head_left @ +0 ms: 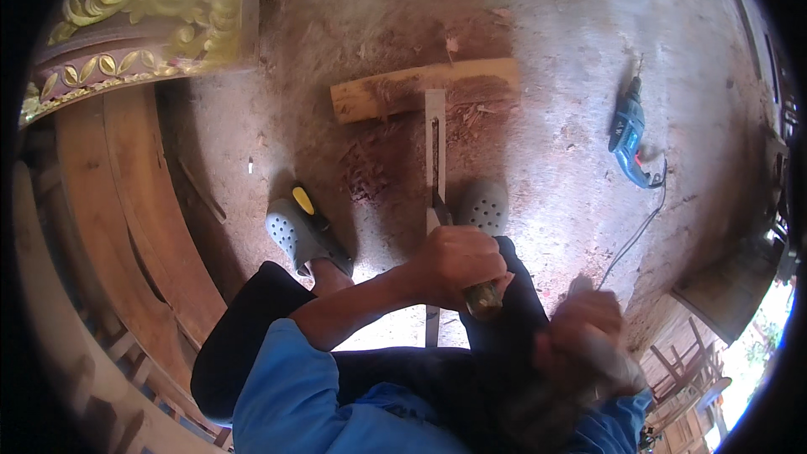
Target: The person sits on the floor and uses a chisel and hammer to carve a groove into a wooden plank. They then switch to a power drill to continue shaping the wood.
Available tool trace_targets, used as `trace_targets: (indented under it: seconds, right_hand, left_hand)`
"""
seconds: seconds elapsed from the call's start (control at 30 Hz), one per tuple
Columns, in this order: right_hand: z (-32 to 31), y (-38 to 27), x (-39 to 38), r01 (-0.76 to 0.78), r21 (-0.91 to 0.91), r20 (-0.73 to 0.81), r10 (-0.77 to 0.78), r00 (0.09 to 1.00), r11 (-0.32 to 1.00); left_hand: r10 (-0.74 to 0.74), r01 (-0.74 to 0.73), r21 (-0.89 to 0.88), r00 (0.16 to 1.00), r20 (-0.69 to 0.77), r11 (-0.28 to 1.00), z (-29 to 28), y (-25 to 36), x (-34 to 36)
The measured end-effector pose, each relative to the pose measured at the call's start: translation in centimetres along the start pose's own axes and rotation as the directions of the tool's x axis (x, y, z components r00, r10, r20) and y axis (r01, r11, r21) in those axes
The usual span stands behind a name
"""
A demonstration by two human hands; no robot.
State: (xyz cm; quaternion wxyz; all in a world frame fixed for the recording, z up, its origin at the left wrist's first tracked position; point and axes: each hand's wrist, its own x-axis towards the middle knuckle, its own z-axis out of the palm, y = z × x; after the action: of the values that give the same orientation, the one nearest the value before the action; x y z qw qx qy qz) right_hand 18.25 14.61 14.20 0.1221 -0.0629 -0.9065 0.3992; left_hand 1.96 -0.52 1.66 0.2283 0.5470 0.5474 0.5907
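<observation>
My left hand (458, 261) is closed round a chisel (482, 298); the butt of its handle sticks out below my fist. The blade end points down to a narrow, pale wooden strip (435, 109) with a long dark slot along it. This strip runs from between my legs to a thick wooden block (361, 101) on the floor, its far end resting at the block. My right hand (588, 324), raised at the right and smeared by motion, is closed on something I cannot make out. A yellow-and-black handled tool (304, 200) lies beside my left shoe.
A blue power drill (627, 130) with a cord lies on the floor at the right. Long planks (126, 185) and a gold carved panel (151, 17) stand at the left. Wood chips (367, 176) litter the floor around the block. My grey clogs (294, 231) flank the strip.
</observation>
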Motion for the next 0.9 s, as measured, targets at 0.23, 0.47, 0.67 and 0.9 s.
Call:
trace_targets:
  seconds: [0.23,0.47,0.67,0.9]
  right_hand:
    - [0.2,0.8,2.0,0.048,0.245,0.212,-0.102,0.972,0.968]
    - [1.8,0.4,4.5,-0.003,-0.066,0.447,0.033,0.894,0.998]
    - [1.2,0.4,3.1,0.214,0.276,0.197,-0.274,0.941,0.937]
    - [3.8,3.1,1.7,-0.169,-0.077,0.418,0.185,0.889,0.983]
  left_hand:
    - [0.041,-0.041,0.001,0.998,-0.05,0.999,-1.1,-0.2,-1.2]
    - [-0.055,0.053,0.087,0.998,0.012,0.995,-1.0,-1.7,-2.6]
    - [-0.028,0.028,-0.017,0.999,-0.045,0.999,-0.6,-2.7,-3.1]
    - [0.005,-0.005,0.014,1.0,0.0,1.0,-1.0,-4.3,-1.5]
